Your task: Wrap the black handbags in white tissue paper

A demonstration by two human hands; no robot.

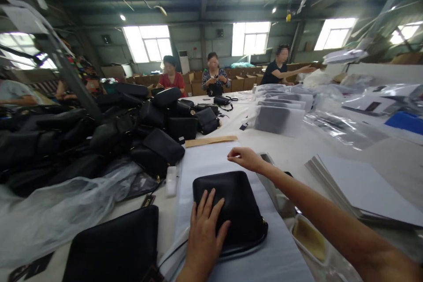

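Note:
A black handbag (236, 205) lies flat on a stack of white paper sheets (284, 251) in front of me. My left hand (206, 227) rests on top of it, palm down with fingers spread. Beyond the bag's upper right corner, my right hand (244, 158) hovers over the sheets with its fingers curled together; what they hold, if anything, I cannot make out. A zip end with a small gold fitting shows at the bag's right side. Another black bag (115, 246) lies to the left, partly cut off by the frame edge.
A heap of black bags (158, 152) fills the left side, with clear plastic film (82, 202) before it. To the right are an open container with a yellowish pad (310, 238), a stack of white boards (373, 189) and plastic sleeves (279, 119). Several people sit across the table.

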